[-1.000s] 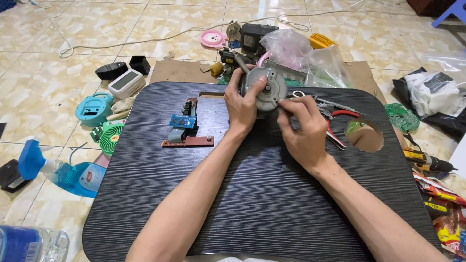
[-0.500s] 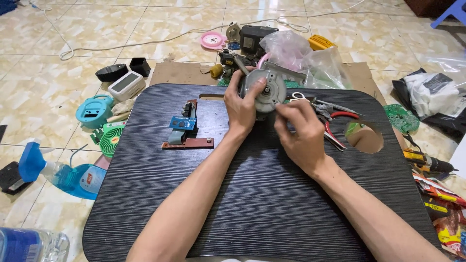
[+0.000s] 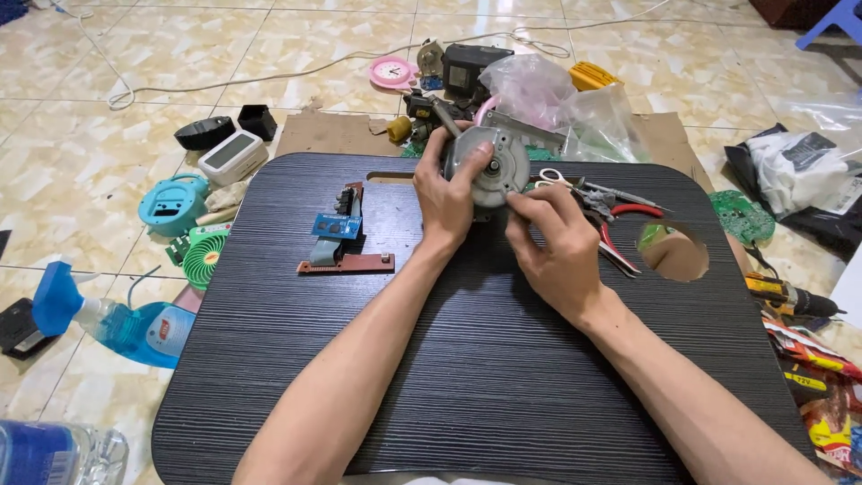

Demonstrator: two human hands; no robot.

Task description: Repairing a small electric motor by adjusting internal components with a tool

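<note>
the left hand (image 3: 446, 193) stays clenched around the round grey motor (image 3: 488, 171), thumb over its rim, holding it tipped up near the far edge of the black surface (image 3: 449, 359). compared with a second ago the motor sits a little lower and closer in, and the right hand (image 3: 549, 244) has slid its fingertips to the lower right rim, pinching at something too small to tell; so the work is still on the motor's face, not moved on. just right of the hands lie red-handled pliers (image 3: 620, 224) and scissors (image 3: 552, 177), nearly touching the right knuckles. left, the small circuit boards (image 3: 343, 232) lie well apart. the near half of the surface gives free room; the far edge is crowded by plastic bags (image 3: 557, 99).
</note>
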